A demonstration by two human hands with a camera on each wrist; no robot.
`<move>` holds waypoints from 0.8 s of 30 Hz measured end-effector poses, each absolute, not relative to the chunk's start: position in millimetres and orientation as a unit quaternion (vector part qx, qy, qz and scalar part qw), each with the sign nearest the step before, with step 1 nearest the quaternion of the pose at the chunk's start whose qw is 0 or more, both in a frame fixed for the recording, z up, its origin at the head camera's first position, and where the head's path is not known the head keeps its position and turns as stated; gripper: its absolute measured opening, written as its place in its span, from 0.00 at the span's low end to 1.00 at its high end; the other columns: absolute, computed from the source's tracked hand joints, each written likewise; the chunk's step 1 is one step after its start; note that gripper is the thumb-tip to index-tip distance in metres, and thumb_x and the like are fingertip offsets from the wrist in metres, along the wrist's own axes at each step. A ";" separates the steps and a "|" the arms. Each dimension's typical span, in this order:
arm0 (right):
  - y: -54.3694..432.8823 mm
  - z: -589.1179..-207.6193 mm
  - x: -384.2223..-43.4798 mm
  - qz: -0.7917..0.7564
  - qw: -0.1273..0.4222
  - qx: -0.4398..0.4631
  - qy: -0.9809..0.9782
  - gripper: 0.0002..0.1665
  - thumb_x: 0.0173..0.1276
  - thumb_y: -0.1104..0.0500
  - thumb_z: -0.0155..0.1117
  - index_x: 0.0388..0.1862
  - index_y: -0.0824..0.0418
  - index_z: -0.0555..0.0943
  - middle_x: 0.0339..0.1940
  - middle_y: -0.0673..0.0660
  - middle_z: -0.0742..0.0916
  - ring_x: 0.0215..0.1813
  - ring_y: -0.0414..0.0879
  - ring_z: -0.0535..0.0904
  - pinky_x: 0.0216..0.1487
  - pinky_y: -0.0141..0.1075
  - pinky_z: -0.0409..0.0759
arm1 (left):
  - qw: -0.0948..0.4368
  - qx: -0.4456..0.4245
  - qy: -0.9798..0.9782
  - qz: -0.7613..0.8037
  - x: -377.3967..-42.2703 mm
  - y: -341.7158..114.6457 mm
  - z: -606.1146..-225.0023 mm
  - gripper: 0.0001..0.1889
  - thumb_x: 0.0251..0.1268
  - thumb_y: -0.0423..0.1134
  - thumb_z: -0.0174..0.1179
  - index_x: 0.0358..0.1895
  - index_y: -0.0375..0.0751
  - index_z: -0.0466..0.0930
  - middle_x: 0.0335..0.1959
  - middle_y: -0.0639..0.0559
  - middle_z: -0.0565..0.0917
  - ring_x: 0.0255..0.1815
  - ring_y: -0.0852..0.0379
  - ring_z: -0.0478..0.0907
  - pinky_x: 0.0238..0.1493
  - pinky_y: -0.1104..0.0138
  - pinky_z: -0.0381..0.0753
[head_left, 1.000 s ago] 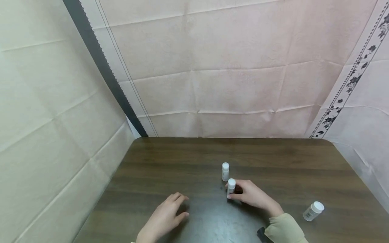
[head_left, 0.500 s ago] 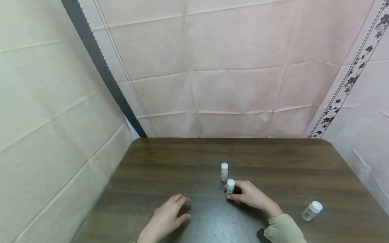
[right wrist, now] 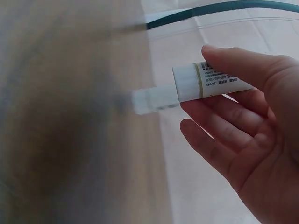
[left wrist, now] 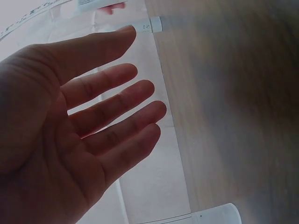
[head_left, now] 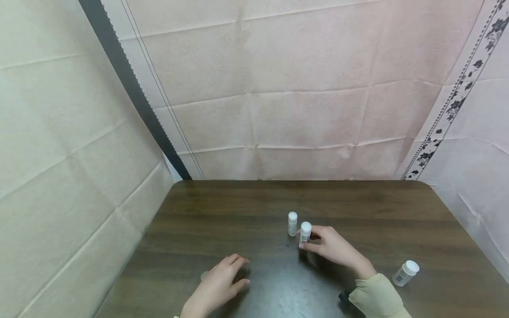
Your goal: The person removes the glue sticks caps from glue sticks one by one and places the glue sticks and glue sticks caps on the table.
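My right hand pinches a small white-capped bottle between thumb and fingers. Printed text shows on that bottle's label in the right wrist view, with the thumb along one side. Just left of it and a little farther back, a slimmer white-capped bottle stands upright on the table. My left hand hovers with loosely bent fingers and an empty palm. Behind its knuckles peeks the rim of a clear round thing, mostly hidden by the hand; the left wrist view shows part of a translucent container.
A wider white-capped bottle stands at the right, beyond the right forearm. The dark wooden table reaches back to a pale cloth wall, with another cloth hanging along the left side.
My right hand has raised the bottle and moved it slightly back and right, its shadow now lower on the table. The left hand stays nearly where it was.
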State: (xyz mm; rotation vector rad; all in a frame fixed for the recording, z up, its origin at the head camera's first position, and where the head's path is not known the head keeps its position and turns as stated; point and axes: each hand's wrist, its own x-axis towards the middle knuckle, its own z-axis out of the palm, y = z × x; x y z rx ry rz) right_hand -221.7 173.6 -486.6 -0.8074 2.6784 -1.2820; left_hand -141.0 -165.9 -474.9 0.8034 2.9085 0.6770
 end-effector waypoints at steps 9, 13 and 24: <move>180.2 -469.5 -215.0 -0.421 0.019 -0.253 0.871 0.18 0.67 0.48 0.72 0.54 0.50 0.84 0.48 0.46 0.88 0.49 0.42 0.83 0.53 0.52 0.81 | 0.024 0.267 0.938 0.221 -138.0 -170.7 -475.3 0.19 0.66 0.42 0.69 0.58 0.44 0.80 0.53 0.55 0.82 0.55 0.55 0.79 0.54 0.59 0.81; 178.3 -473.7 -212.8 -0.411 0.008 -0.269 0.871 0.16 0.68 0.48 0.71 0.52 0.50 0.85 0.46 0.46 0.88 0.49 0.42 0.83 0.52 0.51 0.82 | 0.016 0.267 0.938 0.222 -141.0 -171.4 -471.9 0.19 0.66 0.42 0.69 0.58 0.43 0.80 0.53 0.55 0.82 0.55 0.55 0.80 0.52 0.59 0.82; 152.0 -485.6 -201.8 -0.409 0.033 -0.317 0.855 0.17 0.68 0.48 0.71 0.53 0.51 0.84 0.50 0.49 0.88 0.51 0.40 0.82 0.53 0.45 0.81 | -0.035 0.291 0.932 0.214 -168.0 -132.8 -437.7 0.19 0.72 0.47 0.63 0.60 0.44 0.79 0.54 0.54 0.81 0.54 0.57 0.80 0.53 0.59 0.82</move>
